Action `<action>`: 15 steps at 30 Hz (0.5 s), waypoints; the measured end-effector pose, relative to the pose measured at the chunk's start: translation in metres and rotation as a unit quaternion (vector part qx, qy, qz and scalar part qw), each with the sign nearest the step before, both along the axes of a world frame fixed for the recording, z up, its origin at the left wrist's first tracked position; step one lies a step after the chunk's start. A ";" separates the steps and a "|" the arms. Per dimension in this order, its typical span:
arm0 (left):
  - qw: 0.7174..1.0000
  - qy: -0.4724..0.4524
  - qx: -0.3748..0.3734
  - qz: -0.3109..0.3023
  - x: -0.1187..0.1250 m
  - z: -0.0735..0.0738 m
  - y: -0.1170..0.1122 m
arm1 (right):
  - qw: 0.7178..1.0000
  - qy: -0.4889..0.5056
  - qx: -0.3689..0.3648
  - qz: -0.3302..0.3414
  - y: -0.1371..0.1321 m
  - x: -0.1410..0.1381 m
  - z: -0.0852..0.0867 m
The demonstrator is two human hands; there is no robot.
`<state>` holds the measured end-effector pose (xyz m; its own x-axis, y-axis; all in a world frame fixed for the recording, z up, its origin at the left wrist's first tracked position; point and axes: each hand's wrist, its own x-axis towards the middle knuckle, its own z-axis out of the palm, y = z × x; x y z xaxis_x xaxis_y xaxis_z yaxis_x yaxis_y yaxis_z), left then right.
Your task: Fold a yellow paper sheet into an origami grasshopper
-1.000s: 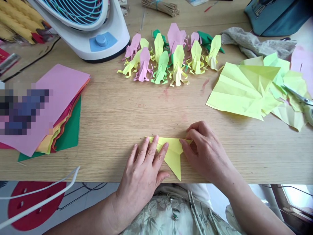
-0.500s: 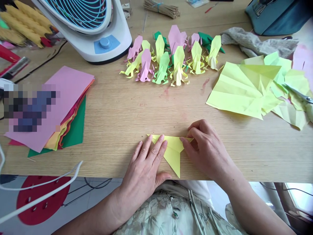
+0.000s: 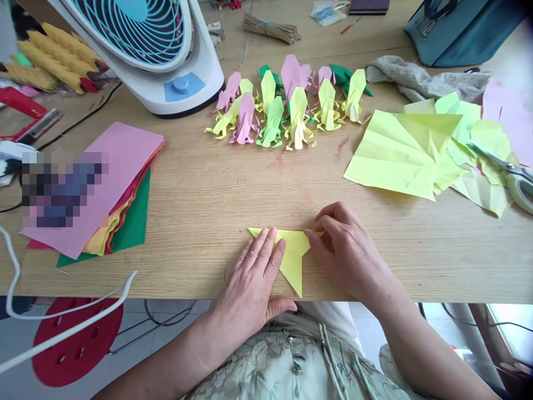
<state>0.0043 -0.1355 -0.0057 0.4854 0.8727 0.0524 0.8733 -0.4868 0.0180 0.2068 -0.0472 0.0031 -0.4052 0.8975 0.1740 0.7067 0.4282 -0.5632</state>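
Observation:
A small folded piece of yellow paper (image 3: 295, 261) lies flat near the front edge of the table, with one point toward me and others to the left and right. My left hand (image 3: 254, 278) rests flat on its left part, fingers stretched out and thumb apart. At its right corner, my right hand (image 3: 343, 247) pinches the paper between thumb and curled fingers, which hide that corner. Farther back stands a group of folded paper figures (image 3: 275, 119) in yellow, pink and green.
A white fan (image 3: 191, 86) stands at the back left. Coloured paper sheets (image 3: 120, 147) are stacked at left. Right of centre lie creased yellow paper (image 3: 395, 150), paper scraps (image 3: 483, 191) and scissors (image 3: 520, 183). A grey cloth (image 3: 425, 78) and blue bag (image 3: 458, 33) are behind them.
The camera view has shifted slightly. My left fingers have drawn closer together on the yellow paper; my right hand keeps its pinch at the right corner.

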 end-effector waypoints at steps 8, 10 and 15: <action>1.000 -0.002 0.002 -0.007 0.002 -0.005 -0.001 | 1.000 0.014 -0.022 -0.006 0.001 0.000 0.002; 1.000 0.000 -0.005 -0.004 0.003 -0.004 -0.001 | 1.000 0.017 -0.024 -0.005 0.001 0.000 0.002; 1.000 0.026 -0.012 0.008 0.007 -0.002 -0.001 | 0.999 0.029 -0.024 -0.007 0.003 0.002 0.004</action>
